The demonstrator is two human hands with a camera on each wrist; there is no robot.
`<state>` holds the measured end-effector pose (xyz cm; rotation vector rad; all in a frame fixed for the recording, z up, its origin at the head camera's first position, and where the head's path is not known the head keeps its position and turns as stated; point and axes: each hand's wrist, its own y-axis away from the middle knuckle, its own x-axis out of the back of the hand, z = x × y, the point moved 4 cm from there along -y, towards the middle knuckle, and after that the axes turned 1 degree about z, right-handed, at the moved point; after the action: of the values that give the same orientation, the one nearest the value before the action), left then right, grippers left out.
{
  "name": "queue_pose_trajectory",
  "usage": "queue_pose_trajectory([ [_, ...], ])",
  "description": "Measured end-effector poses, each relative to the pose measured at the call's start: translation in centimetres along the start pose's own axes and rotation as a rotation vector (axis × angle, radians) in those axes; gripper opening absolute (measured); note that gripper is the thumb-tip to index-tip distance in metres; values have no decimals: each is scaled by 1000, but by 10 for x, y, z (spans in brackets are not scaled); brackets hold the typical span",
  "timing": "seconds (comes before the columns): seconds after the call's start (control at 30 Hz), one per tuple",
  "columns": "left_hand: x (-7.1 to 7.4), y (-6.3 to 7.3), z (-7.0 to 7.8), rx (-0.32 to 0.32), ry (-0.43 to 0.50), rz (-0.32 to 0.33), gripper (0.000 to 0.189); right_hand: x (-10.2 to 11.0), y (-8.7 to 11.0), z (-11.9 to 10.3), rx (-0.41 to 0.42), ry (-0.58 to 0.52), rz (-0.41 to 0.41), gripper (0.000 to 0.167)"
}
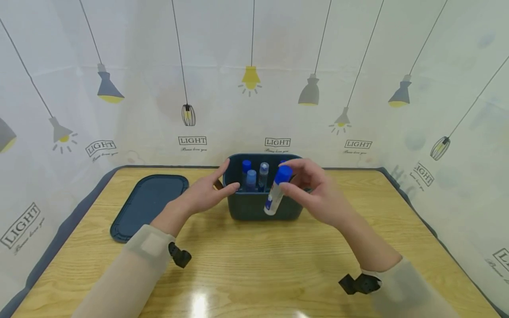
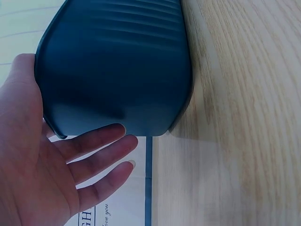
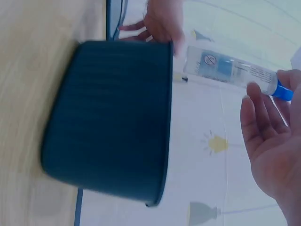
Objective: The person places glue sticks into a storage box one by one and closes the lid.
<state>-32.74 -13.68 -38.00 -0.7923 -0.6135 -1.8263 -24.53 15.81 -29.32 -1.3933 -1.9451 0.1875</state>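
A dark blue plastic bin (image 1: pixel 264 207) stands on the table, with several blue-capped tubes (image 1: pixel 251 179) upright inside. My left hand (image 1: pixel 204 192) rests at the bin's left end, thumb on the rim. In the left wrist view, three fingers (image 2: pixel 104 155) extend fairly straight beside the end wall. My right hand (image 1: pixel 320 190) pinches a clear glue stick (image 1: pixel 273 198) by its blue cap, between thumb and fingers. The glue stick tilts, its base toward the lower left, and overlaps the bin's front in the head view. In the right wrist view its printed label (image 3: pixel 218 65) shows above the rim.
A dark blue lid (image 1: pixel 153 201) lies on the wooden table (image 1: pixel 254 265) left of the bin. Behind the table hangs a pale curtain (image 1: pixel 222 88) printed with lamps. Dark trim runs along the table's back and sides.
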Motion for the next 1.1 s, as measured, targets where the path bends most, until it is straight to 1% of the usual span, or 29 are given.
queue_pose_trajectory([
  [0.1, 0, 0, -1, 0, 2, -3, 97, 13, -5, 5, 3, 16, 78, 36],
  [0.17, 0, 0, -2, 0, 4, -3, 96, 19, -8, 9, 5, 11, 108, 34],
  [0.3, -1, -1, -3, 0, 10, -5, 96, 27, -13, 21, -24, 15, 140, 33],
  [0.53, -1, -1, -3, -5, 19, -4, 96, 33, -23, 40, -124, 71, 183, 35],
  [0.67, -1, -2, -2, -8, 19, -4, 96, 31, -31, 52, -185, 107, 149, 38],
  [0.83, -2, -3, -2, -10, 14, -4, 96, 22, -37, 71, -256, 197, 61, 43],
  [0.93, -2, -3, -2, -10, 18, -3, 96, 14, -41, 79, -284, 235, 13, 45],
  [1.1, -2, -2, -1, -5, 26, 2, 96, 2, -50, 86, -301, 239, -60, 42],
])
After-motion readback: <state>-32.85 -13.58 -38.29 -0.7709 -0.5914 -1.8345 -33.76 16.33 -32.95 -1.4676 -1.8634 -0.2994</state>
